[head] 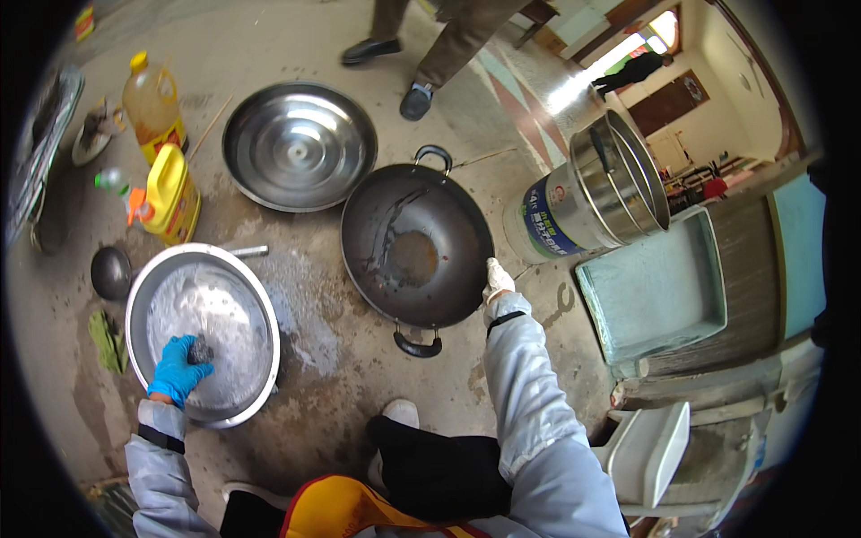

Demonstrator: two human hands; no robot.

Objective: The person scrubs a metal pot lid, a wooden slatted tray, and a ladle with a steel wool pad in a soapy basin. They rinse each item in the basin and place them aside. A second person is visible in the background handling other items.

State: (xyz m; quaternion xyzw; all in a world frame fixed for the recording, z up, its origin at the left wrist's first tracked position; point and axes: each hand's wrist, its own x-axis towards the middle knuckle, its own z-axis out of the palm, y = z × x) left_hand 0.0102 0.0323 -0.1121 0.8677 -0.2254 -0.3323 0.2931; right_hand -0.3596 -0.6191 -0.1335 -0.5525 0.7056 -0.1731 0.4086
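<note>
My left hand [179, 371], in a blue glove, holds a dark metal scouring pad [200, 351] inside a wide metal basin [270, 336] with whitish, wet-looking contents. My right hand [498, 279], in a whitish glove, grips the right rim of a dark two-handled wok [464, 222] standing on the floor. Some liquid and brownish residue lie in the wok. A shiny round metal lid or pan [299, 151] lies just beyond it, at the wok's upper left. A dark ladle bowl [111, 273] rests left of the basin, with a metal handle end showing on the basin's far side.
A green cloth [107, 341] and yellow jug [171, 195] lie near the basin; a large oil bottle [151, 101] stands behind. At right are a plastic bucket [548, 215] topped by metal pots [619, 178] and a pale tray [659, 282]. Another person's legs [440, 50] stand ahead.
</note>
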